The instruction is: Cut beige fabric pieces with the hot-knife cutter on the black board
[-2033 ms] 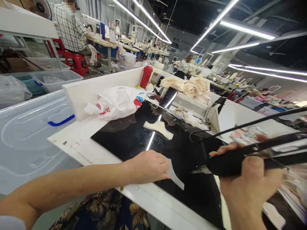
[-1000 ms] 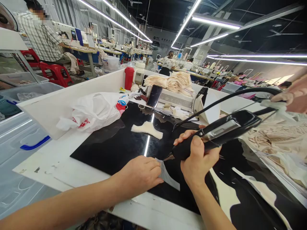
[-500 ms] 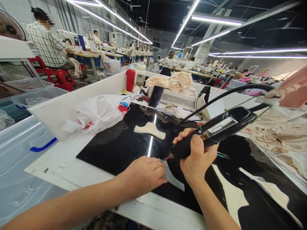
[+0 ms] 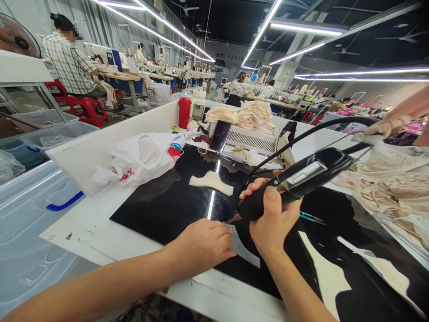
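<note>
My right hand [image 4: 276, 219] is wrapped round a black corded hand tool [image 4: 301, 176], thumb on top. The tool slants down to the left, and its narrow metal tip is at the upper end of a pale grey, see-through strip [image 4: 246, 248]. My left hand [image 4: 204, 246] has its fingers closed together on the left edge of that strip; the fingertips are partly hidden. The strip lies on a glossy black sheet [image 4: 157, 210]. Beyond it is a cream T-shaped fabric piece [image 4: 211, 181]. Cream cut pieces [image 4: 325, 273] lie to the right of my right forearm.
Teal-handled snips [image 4: 311, 218] lie right of my right hand. A white plastic bag [image 4: 140, 156], a phone [image 4: 220, 135], a red cup [image 4: 184, 112] and stacked cream fabric [image 4: 250, 115] stand behind. More fabric [image 4: 395, 179] is heaped on the right. The tool's cable [image 4: 321, 123] arches overhead.
The whole view has shifted slightly, so the scene sits a little further right. The tool has moved slightly left relative to the table; both hands keep their hold.
</note>
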The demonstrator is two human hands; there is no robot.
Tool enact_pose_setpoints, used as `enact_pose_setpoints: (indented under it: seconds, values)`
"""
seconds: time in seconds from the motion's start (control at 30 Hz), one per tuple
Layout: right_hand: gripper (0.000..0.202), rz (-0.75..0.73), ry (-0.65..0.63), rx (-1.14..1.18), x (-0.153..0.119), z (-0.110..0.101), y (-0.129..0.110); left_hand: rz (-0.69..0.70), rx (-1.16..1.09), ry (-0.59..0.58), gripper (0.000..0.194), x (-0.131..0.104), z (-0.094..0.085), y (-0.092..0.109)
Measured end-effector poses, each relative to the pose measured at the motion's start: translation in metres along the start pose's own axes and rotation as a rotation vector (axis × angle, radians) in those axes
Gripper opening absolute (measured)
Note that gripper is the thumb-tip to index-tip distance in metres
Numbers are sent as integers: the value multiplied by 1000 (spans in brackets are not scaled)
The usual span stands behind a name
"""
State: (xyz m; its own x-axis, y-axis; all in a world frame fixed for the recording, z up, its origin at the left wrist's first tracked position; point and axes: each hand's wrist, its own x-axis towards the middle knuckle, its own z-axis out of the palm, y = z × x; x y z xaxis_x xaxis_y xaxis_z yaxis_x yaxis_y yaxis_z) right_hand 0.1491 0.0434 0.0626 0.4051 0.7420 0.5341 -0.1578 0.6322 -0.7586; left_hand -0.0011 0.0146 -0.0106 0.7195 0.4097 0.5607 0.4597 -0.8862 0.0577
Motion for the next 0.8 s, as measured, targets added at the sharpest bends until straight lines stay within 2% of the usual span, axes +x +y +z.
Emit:
enact_pose_setpoints:
  seconds: [0.13,0.37,0.5,0.8]
  values:
    - [38,4,-8,7,-2,1,2,3,-18,38,27,-1,2,0]
    - [37,-7,-55,-36,2,-4,-5,-2,-24,-4,31,0,-3,0]
    - [35,-75,-44,-160,7,-15,-19,-8,-63,-53,34,2,-9,0]
    - [37,-11,20,-131,-3,-46,-46,12,-68,-66,36,2,-19,1]
